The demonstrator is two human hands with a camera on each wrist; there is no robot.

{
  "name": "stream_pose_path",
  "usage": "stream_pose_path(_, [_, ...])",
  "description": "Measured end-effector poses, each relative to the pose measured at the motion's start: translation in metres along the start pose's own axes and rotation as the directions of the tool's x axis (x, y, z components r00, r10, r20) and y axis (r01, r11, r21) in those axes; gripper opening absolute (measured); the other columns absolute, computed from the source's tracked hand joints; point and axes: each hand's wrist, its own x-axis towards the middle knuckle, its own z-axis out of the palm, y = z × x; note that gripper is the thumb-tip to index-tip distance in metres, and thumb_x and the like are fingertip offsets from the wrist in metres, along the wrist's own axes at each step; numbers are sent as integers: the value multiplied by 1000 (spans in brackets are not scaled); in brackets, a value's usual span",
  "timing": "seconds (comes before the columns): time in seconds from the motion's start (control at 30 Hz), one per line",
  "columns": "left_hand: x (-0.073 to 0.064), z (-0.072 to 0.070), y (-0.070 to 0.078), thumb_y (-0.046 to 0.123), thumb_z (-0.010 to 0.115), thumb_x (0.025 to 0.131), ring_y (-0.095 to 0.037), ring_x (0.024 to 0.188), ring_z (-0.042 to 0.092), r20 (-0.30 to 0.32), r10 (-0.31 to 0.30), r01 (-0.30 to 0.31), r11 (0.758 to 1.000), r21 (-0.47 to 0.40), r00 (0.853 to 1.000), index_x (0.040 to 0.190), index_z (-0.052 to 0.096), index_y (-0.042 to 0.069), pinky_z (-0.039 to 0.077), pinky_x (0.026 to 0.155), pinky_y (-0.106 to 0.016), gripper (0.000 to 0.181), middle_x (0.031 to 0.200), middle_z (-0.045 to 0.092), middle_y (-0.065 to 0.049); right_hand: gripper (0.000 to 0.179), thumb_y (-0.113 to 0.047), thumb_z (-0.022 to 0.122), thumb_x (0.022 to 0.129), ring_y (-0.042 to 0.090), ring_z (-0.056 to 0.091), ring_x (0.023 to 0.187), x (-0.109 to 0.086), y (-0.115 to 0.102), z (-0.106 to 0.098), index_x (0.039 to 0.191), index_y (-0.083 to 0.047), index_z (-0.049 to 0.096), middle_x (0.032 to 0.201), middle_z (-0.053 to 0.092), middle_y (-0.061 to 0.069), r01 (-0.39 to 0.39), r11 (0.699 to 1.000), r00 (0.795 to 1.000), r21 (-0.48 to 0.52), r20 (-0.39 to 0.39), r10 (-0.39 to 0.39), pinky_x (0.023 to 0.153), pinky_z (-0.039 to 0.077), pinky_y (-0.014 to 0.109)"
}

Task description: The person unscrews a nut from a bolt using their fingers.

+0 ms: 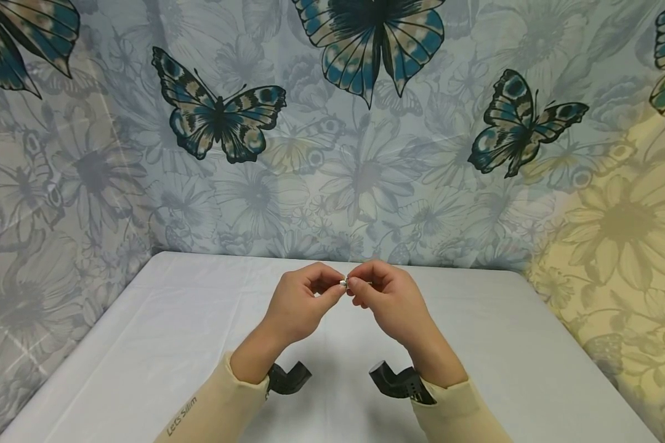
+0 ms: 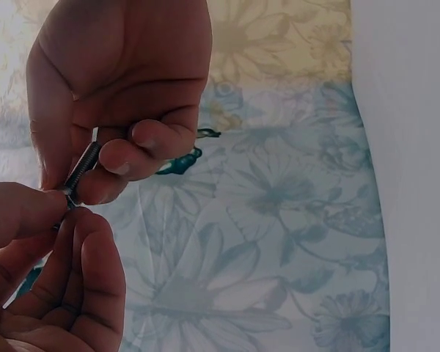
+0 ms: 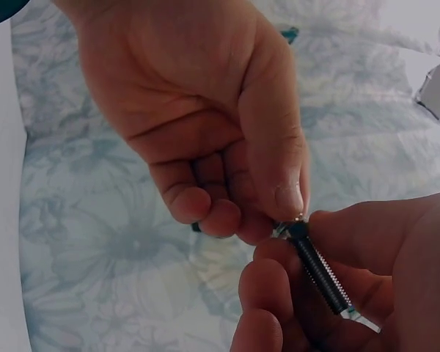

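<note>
Both hands meet over the far middle of the table, fingertips together on one small metal bolt point(image 3: 323, 273). My right hand point(image 1: 396, 301) pinches it between thumb and fingers, and its threaded shank point(image 2: 83, 167) runs back along the inside of that hand. At the bolt's other end, my left hand point(image 1: 299, 301) grips a small shiny metal piece point(image 1: 343, 283) between thumb and fingertips. Those fingertips mostly cover this piece, so I cannot tell whether it is a nut or the head. A thin pale tip point(image 3: 363, 320) shows beyond the shank in the right wrist view.
A white cloth covers the table point(image 1: 172, 344) below the hands. Behind it hangs a patterned curtain point(image 1: 366, 184) with butterflies and flowers, reaching round both sides. Black wrist cameras point(image 1: 289, 377) sit at the sleeve cuffs.
</note>
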Motion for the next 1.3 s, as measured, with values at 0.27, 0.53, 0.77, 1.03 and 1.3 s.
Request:
stream_pose_path(0.27, [0, -1, -1, 12, 73, 91, -8, 73, 62, -6, -5, 5, 1000, 22, 1000, 97, 75, 17, 52, 63, -33, 9, 84, 70, 12, 9, -8, 70, 92, 23, 64, 71, -1, -1, 1, 97, -15, 70, 84, 67, 3, 7, 1000, 1000, -29, -18, -7, 60, 51, 36])
stream_pose_path(0.53, [1, -1, -3, 10, 73, 91, -11, 73, 63, -8, 10, -10, 1000, -6, 1000, 97, 74, 16, 53, 65, -33, 9, 83, 70, 10, 16, -13, 70, 92, 23, 66, 73, -2, -3, 0, 107, -16, 67, 100, 68, 3, -35, 999, 999, -9, 6, 35, 65, 52, 39])
stream_pose_path(0.77, [1, 0, -2, 8, 71, 91, -11, 71, 65, 8, 12, -12, 999, -40, 1000, 95, 73, 16, 54, 63, -33, 10, 83, 71, 8, 11, -25, 64, 99, 27, 63, 72, -1, -2, -1, 101, -15, 69, 88, 68, 5, -21, 1000, 999, -15, 43, 21, 68, 53, 41])
stream_pose_path(1.03, [1, 1, -3, 5, 70, 89, -12, 75, 64, 2, 28, -27, 999, -43, 1000, 95, 71, 14, 54, 69, -34, 11, 81, 68, 8, 6, -15, 71, 94, 24, 64, 70, -1, -1, 0, 100, -16, 70, 92, 69, 1, 36, 999, 999, -2, 29, -36, 64, 53, 38])
stream_pose_path(1.3, [0, 0, -2, 3, 69, 89, -13, 76, 63, -10, 44, -44, 997, -66, 999, 96, 71, 13, 54, 71, -35, 11, 82, 68, 6, 16, 4, 65, 86, 21, 60, 70, -2, -1, 0, 90, -10, 71, 96, 67, 5, 75, 997, 997, -9, -17, -75, 57, 46, 30])
